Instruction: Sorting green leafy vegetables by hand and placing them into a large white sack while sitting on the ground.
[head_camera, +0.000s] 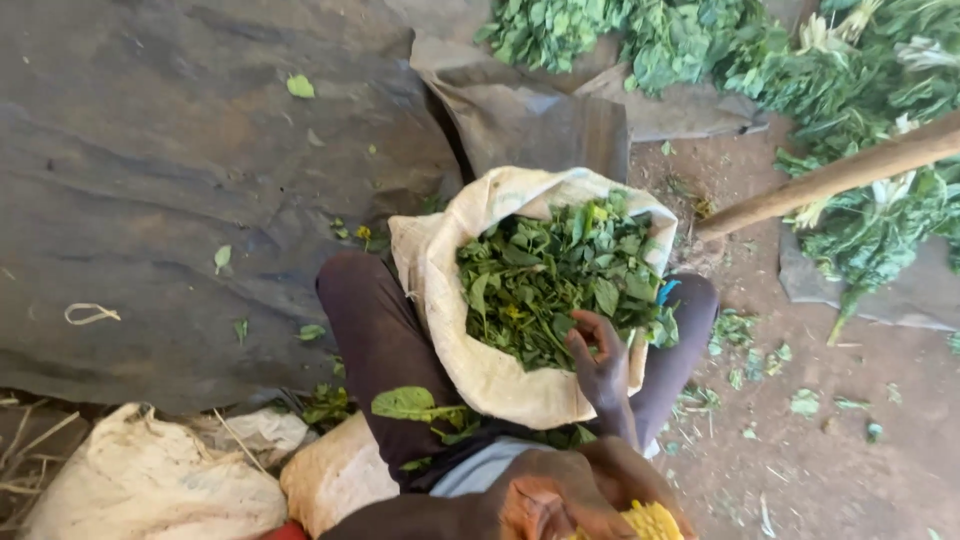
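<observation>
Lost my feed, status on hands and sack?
Right hand open over leaves in sack. Left hand low, grip unclear. Loose leaf on lap.

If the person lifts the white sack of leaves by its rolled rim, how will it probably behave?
The woven sack would likely sag, since its rolled rim already looks soft and creased. It is probably light for its bulk, being filled with loose green leaves. Some leaves may spill, as the mouth stands wide open where the right hand reaches in.
</observation>
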